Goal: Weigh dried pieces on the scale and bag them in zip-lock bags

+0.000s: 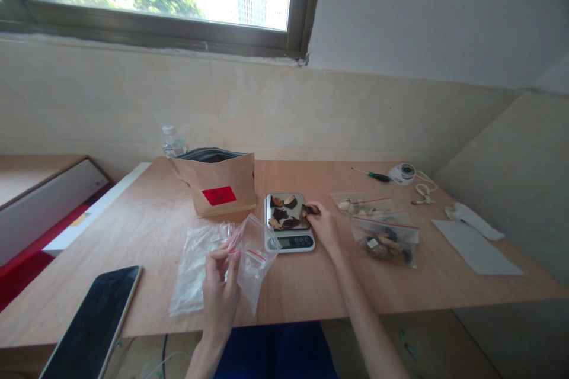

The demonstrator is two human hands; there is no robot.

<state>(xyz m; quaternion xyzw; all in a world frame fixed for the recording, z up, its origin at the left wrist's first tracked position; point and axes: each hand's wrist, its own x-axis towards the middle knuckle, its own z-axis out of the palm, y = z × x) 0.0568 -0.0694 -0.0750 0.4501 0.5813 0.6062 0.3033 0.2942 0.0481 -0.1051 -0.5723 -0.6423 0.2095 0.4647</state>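
My left hand [221, 281] pinches a clear zip-lock bag [256, 266] with a red seal line in front of the scale. The bag hangs limp, and I see nothing inside it. At the right edge of the white digital scale [290, 242], my right hand [323, 226] has its fingers closed on a dark brown dried slice [310, 209]. Several dried pieces [281, 214], dark brown and tan, lie spread over the scale's metal plate. The digits on its display are too small to read. More clear zip-lock bags [191, 275] lie flat under and left of my left hand.
Behind my left hand stands an open brown paper pouch [222, 185], a plastic bottle [173, 142] behind it. Filled zip-lock bags [386, 243] lie right of my right hand. A screwdriver [377, 177], white camera [402, 173] and grey sheet [478, 249] are farther right; a tablet [95, 320] lies front left.
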